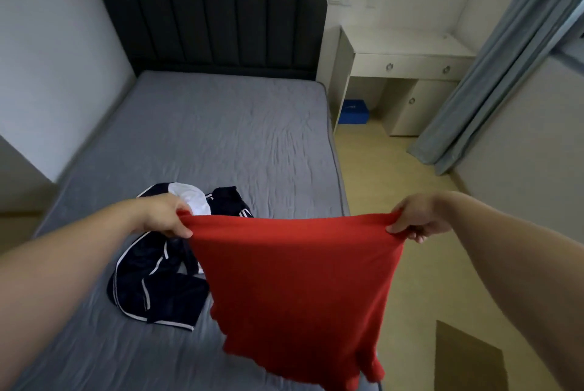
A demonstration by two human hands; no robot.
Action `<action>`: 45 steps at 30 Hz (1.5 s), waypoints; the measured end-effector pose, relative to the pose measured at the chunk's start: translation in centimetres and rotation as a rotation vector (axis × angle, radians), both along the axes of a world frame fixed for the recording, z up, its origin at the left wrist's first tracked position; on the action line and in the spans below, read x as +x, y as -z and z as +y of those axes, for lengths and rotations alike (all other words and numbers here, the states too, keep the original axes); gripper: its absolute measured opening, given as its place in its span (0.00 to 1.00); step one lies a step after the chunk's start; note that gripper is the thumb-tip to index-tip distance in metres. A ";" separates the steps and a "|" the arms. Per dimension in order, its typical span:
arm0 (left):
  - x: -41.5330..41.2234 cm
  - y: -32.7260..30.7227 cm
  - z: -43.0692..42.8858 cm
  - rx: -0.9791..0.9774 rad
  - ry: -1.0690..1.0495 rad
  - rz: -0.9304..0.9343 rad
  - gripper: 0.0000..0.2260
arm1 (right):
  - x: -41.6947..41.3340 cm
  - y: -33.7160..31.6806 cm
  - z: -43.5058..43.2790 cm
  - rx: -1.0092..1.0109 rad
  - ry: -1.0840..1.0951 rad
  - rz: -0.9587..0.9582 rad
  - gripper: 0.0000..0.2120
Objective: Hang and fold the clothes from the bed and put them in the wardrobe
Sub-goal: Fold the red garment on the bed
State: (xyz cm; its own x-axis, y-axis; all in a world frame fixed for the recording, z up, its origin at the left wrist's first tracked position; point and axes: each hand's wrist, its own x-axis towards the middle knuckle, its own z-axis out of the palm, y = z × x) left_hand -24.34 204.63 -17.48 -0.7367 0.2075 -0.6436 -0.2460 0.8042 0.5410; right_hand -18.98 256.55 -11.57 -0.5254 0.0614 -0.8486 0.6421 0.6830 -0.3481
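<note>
Red garment [294, 280] hangs lower centre of frame, stretched by its top edge between both hands, lower part drooping over the bed's near right corner. Left hand [164, 216], centre left: fingers and thumb pinch the garment's left corner. Right hand [420, 216], centre right: fingers curled round the right corner, thumb on top. Cloth held clear of the mattress, not yet laid flat or folded.

Bed [221, 125], grey sheet, fills middle of frame. On it, lower left, a heap of navy clothes with white piping [158, 283], crumpled, untouched. White item [189, 197] sits at the heap's far edge, just behind the left hand; what kind of item, cannot tell.

Wardrobe not in view, no hanger seen.

Judgement: early to middle of the job. One piece in hand, being spread for folding or hanging; the navy heap and the white item are left. Nothing seen stored yet.

Upper right: pale desk [407, 55], grey-blue curtain [493, 74].
</note>
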 end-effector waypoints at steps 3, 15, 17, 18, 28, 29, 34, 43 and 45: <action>-1.8 1.2 3.5 0.041 -0.166 0.148 0.05 | -4.0 1.9 1.1 0.174 -0.027 0.283 0.05; -12.6 -4.5 9.3 0.087 -0.605 0.730 0.11 | -14.7 -1.6 3.9 0.231 0.226 1.125 0.08; -12.7 -5.8 9.6 0.046 -0.549 0.833 0.11 | -14.7 -1.9 4.2 0.225 0.257 1.179 0.08; -12.4 -6.1 9.7 -0.001 -0.519 0.885 0.10 | -14.5 -1.8 4.3 0.217 0.260 1.198 0.08; -5.2 7.8 9.6 -0.163 -0.239 0.742 0.13 | -10.1 11.5 5.1 0.550 -0.344 0.985 0.08; -4.7 10.5 9.5 -0.208 -0.172 0.750 0.14 | -9.7 14.2 5.1 0.616 -0.467 0.965 0.10; -0.8 25.5 9.6 -0.482 0.308 0.800 0.17 | -6.3 30.0 4.3 0.775 -0.981 0.736 0.18; 9.5 43.1 9.6 -0.564 0.848 0.698 0.06 | 2.7 49.6 1.7 0.583 -1.391 0.341 0.14; 11.5 44.9 9.7 -0.586 0.795 0.597 0.09 | 4.7 51.1 0.9 0.574 -1.438 0.316 0.13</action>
State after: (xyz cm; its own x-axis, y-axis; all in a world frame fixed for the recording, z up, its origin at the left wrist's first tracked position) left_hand -12.89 214.35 -62.36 -0.7516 0.5340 -0.3873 0.6118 0.7838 -0.1066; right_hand -14.30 257.50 -62.71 -0.5694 -0.3624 -0.7379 -0.6775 0.7152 0.1716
